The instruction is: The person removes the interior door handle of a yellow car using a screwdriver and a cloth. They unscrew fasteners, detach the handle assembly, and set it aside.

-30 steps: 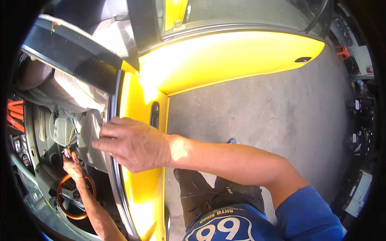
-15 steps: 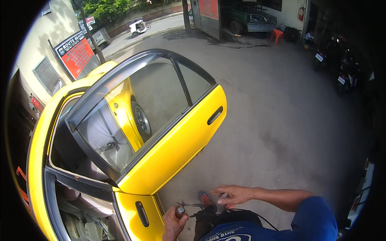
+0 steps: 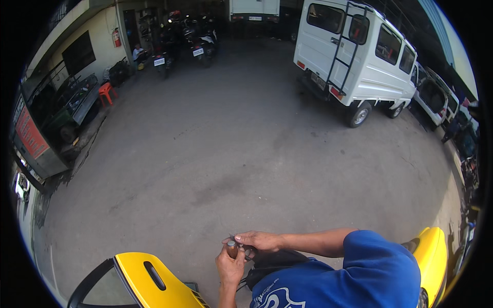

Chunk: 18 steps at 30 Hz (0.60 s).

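My left hand [image 3: 229, 267] rises from the bottom edge and grips a small brown-handled tool [image 3: 232, 249] with a grey cap, held upright in front of my chest. My right hand [image 3: 260, 239] reaches in from the right on a blue-sleeved arm. Its fingertips pinch the far end of the same tool. What lies under the right fingers is hidden. Both hands meet above a dark pouch [image 3: 267, 262] at my waist.
A yellow car door [image 3: 149, 280] stands open at lower left, and the yellow car body [image 3: 431, 254] is at lower right. A grey concrete yard lies ahead. A white van [image 3: 359, 56] is parked at far right, motorcycles [image 3: 179, 46] at the back, a red stool [image 3: 105, 92] at left.
The view has swung from the car's door frame out to the yard. My right hand left the door pillar, and both hands came together on the small tool.
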Available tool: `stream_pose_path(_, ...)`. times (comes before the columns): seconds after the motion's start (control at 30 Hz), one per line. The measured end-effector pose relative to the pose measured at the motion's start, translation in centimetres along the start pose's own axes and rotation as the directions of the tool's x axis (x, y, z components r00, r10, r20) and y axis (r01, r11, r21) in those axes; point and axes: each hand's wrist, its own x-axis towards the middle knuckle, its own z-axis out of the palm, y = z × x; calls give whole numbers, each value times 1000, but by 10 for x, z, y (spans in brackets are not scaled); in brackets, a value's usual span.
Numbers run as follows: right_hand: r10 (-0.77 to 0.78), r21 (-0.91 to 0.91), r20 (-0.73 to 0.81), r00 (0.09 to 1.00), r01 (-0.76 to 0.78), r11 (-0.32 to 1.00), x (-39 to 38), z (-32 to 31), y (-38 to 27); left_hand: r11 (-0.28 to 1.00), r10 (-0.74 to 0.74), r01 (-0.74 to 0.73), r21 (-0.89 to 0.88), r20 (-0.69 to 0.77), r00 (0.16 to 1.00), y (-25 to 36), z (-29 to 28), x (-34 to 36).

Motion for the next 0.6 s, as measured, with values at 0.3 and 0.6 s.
stream_pose_path(0.3, 179, 392, -675, 716, 142, 909, 46, -151, -5, 831, -291, 157, 534, 176, 940, -163, -95, 198)
stream_pose_path(0.6, 280, -667, -690, 668, -737, 113, 209, -264, -11, 732, -661, 669, 128, -102, 743, -243, -268, 185)
